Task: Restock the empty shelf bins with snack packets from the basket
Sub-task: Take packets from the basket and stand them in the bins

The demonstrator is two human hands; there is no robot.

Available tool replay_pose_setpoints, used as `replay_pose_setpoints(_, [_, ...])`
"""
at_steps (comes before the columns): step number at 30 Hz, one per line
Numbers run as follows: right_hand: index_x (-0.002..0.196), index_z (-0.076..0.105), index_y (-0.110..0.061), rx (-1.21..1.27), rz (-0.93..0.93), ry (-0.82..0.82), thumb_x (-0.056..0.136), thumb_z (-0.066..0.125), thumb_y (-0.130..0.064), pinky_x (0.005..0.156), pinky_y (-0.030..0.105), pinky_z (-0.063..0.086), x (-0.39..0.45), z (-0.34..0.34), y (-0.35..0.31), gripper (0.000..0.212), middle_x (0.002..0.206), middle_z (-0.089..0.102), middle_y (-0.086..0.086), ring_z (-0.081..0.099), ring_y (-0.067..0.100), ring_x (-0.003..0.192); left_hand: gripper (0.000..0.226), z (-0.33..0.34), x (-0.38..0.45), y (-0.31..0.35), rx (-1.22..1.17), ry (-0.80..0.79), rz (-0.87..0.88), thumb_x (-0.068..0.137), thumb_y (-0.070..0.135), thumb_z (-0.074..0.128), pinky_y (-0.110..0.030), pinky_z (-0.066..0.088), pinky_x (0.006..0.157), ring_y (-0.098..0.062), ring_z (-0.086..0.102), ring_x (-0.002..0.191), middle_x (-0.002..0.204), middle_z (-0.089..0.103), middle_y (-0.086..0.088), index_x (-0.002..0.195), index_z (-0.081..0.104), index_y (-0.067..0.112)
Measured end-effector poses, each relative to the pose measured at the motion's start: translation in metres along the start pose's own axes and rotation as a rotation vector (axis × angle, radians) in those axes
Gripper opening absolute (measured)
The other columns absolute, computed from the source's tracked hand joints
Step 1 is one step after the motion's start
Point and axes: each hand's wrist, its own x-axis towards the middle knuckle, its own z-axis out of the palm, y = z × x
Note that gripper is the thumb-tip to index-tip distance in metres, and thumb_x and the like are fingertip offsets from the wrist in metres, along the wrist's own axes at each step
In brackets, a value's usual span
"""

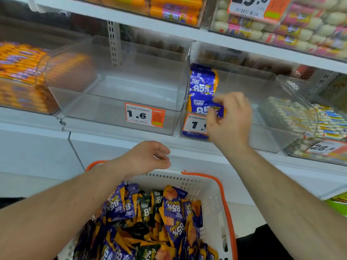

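the right hand (230, 119) reached up from the lower right of the frame, forearm stretched toward the shelf, wrist bent, its thumb and fingers curled together onto a purple snack packet (203, 106) at the front left corner of the right clear bin (272, 102). another purple packet (203, 79) stood just behind it, against the bin's left wall. the hand covered part of that bin's price tag (194, 124).

the left hand (148, 158) hovered at the centre of the frame, over the far rim of the basket (212, 186), forearm coming in from the lower left. its fingers were loosely curled toward the thumb and held nothing.

the middle clear bin (120, 91), above the left hand, carried an orange and white price tag (144, 115) on its front wall and had no packets in it.

the white basket with orange handles sat at the bottom centre, heaped with purple, orange and dark green snack packets (150, 222).

orange sausage packs (20, 72) filled the bin at the left edge, and pale wrapped snacks (319, 121) filled the bin at the right edge.
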Motion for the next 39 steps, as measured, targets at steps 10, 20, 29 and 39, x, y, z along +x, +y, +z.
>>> replay_pose_setpoints(10, [0.082,0.060,-0.023,-0.089,0.104,-1.468,0.087,0.054,-0.019,0.068,0.040,0.053,-0.154,0.077,-0.008,0.008,0.080,0.060,-0.002,0.059,0.021,0.077,0.039,0.002,0.003,-0.014,0.565,-0.226,0.049,0.087,0.030,0.068,-0.022,0.047,0.080,-0.010,0.060,0.097,0.117,0.062,0.007,0.123,0.059,0.022])
replay_pose_setpoints(20, [0.146,0.026,-0.015,-0.339,0.637,-1.516,0.076,0.068,-0.066,0.089,0.042,0.052,-0.275,0.093,-0.024,0.096,0.145,0.038,0.013,0.051,0.034,0.124,0.045,0.002,0.005,-0.014,0.703,-0.325,0.069,0.091,0.034,0.065,-0.033,0.043,0.102,-0.015,0.053,0.118,0.129,0.056,0.005,0.132,0.053,0.021])
replay_pose_setpoints(29, [0.141,0.037,-0.017,-0.366,0.526,-1.400,0.094,0.053,-0.034,0.082,0.040,0.050,-0.282,0.075,-0.046,0.052,0.121,0.061,0.007,0.063,0.031,0.107,0.047,0.005,0.005,-0.011,0.697,-0.327,0.081,0.090,0.034,0.067,-0.034,0.043,0.102,-0.016,0.053,0.119,0.130,0.055,0.004,0.133,0.053,0.020])
replay_pose_setpoints(39, [0.091,0.062,-0.014,-0.268,0.563,-1.389,0.089,0.049,-0.018,0.070,0.035,0.052,-0.164,0.064,-0.066,0.014,0.096,0.066,0.007,0.064,0.029,0.089,0.050,-0.001,0.001,-0.006,0.690,-0.285,0.068,0.090,0.038,0.066,-0.029,0.043,0.097,-0.015,0.053,0.116,0.133,0.054,0.004,0.134,0.051,0.022])
